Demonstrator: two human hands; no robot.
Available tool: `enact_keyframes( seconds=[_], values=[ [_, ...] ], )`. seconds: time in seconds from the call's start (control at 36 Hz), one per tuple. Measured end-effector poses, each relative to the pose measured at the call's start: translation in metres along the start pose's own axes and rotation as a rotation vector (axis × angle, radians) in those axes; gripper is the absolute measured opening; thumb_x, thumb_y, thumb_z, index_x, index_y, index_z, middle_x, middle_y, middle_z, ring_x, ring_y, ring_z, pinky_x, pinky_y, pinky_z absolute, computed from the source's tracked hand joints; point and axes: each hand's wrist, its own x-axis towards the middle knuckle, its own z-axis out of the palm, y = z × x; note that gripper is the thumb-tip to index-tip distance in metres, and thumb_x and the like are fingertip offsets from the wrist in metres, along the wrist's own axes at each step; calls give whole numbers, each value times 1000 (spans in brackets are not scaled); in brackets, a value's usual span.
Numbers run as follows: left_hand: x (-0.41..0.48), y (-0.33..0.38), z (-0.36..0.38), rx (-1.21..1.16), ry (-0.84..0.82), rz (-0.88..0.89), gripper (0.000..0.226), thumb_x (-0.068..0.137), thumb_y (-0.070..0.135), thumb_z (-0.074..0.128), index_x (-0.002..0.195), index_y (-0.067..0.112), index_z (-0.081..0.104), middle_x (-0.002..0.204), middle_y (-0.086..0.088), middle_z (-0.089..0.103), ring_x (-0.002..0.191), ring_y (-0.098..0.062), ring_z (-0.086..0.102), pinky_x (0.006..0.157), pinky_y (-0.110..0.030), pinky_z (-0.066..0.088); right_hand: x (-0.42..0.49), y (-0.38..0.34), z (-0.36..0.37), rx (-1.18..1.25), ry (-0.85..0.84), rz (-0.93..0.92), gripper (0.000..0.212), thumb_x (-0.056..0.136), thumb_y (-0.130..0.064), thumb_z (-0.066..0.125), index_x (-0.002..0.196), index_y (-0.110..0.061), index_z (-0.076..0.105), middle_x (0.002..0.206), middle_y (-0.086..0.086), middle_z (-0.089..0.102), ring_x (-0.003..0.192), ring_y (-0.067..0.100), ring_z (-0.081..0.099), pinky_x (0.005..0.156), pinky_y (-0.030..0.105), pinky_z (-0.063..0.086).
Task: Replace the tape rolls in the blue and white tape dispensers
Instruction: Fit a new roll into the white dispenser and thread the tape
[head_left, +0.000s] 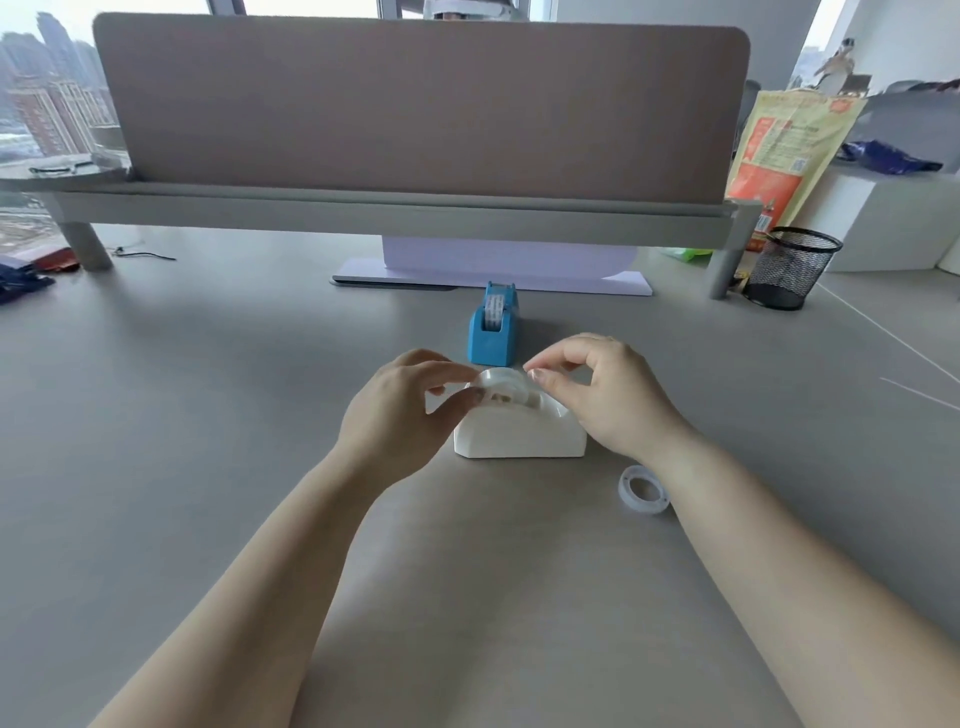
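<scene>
A white tape dispenser (519, 434) stands on the grey desk in front of me. A white tape roll (501, 383) sits tilted at its top slot. My left hand (402, 410) pinches the roll's left edge with thumb and fingertips. My right hand (605, 395) pinches the roll's right edge from the other side. Behind them stands a blue tape dispenser (492, 332) with a patterned roll in it. A second clear tape roll (644, 489) lies flat on the desk beside my right forearm.
A black mesh pen cup (789, 267) stands at the right back. A desk divider panel (415, 109) on a raised shelf spans the back, with a white stand base (493, 278) under it. An orange and yellow bag (784, 150) leans at the right.
</scene>
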Motion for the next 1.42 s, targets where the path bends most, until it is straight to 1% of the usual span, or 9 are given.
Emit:
enact_keyframes(
  seconds=[0.08, 0.22, 0.39, 0.44, 0.56, 0.75, 0.92, 1.22, 1.42],
  values=[
    [-2, -1, -2, -14, 34, 11, 24, 85, 41, 59, 106, 35, 68, 107, 12, 60, 89, -8, 60, 77, -40, 54, -2, -3, 1, -39, -9, -24, 7, 83, -27, 66, 83, -32, 72, 91, -13, 67, 94, 18, 57, 92, 47, 43],
    [-5, 6, -1, -111, 51, 111, 20, 88, 25, 61, 106, 28, 71, 107, 11, 63, 94, -9, 61, 82, -30, 55, -4, -6, 2, -48, -20, -34, 9, 83, -26, 67, 87, -31, 73, 72, -31, 56, 91, 14, 54, 94, 46, 41],
    [-7, 9, 5, -171, 87, 117, 17, 87, 19, 63, 100, 22, 74, 97, 13, 66, 89, -4, 62, 81, -20, 53, -5, -6, 2, -46, -9, -40, 9, 81, -26, 69, 88, -29, 73, 71, -32, 56, 85, 14, 58, 93, 41, 43],
    [-8, 9, 7, -184, 110, 126, 16, 84, 25, 66, 97, 20, 74, 92, 15, 64, 87, -4, 62, 79, -22, 54, -6, -6, 4, -60, 7, -54, 9, 81, -27, 69, 90, -28, 72, 71, -31, 57, 86, 13, 58, 93, 41, 43],
    [-8, 9, 10, -148, 95, 152, 37, 70, 43, 73, 97, 17, 75, 92, 14, 63, 84, -6, 61, 77, -16, 52, -5, -5, 6, -103, 34, -79, 12, 80, -26, 70, 92, -27, 72, 78, -23, 61, 89, 13, 60, 91, 37, 43],
    [-5, 6, 16, -154, 110, 152, 30, 70, 31, 80, 93, 16, 70, 92, 7, 65, 81, -10, 63, 76, -24, 54, -2, -3, 3, -174, 31, -80, 13, 79, -31, 71, 92, -32, 71, 72, -27, 56, 77, 9, 52, 82, 24, 34],
    [-6, 7, 15, -153, 121, 141, 27, 72, 34, 77, 93, 18, 71, 91, 7, 64, 79, -8, 64, 75, -23, 55, 2, -2, -9, -215, -6, -63, 25, 75, -36, 73, 99, -31, 70, 100, -14, 67, 96, 11, 53, 87, 31, 31],
    [-7, 9, 14, -159, 139, 126, 26, 73, 34, 75, 94, 18, 73, 92, 7, 66, 80, -9, 65, 75, -21, 54, 1, -3, 1, -140, 6, -32, 11, 83, -33, 66, 91, -31, 73, 83, -17, 62, 88, 16, 58, 89, 43, 43],
    [-7, 11, 15, -161, 139, 123, 26, 74, 34, 73, 94, 17, 73, 94, 5, 66, 80, -14, 65, 74, -29, 57, 3, -1, 6, -185, 58, -40, 11, 87, -32, 61, 84, -30, 71, 88, -7, 70, 89, 17, 58, 85, 36, 36]
  ],
)
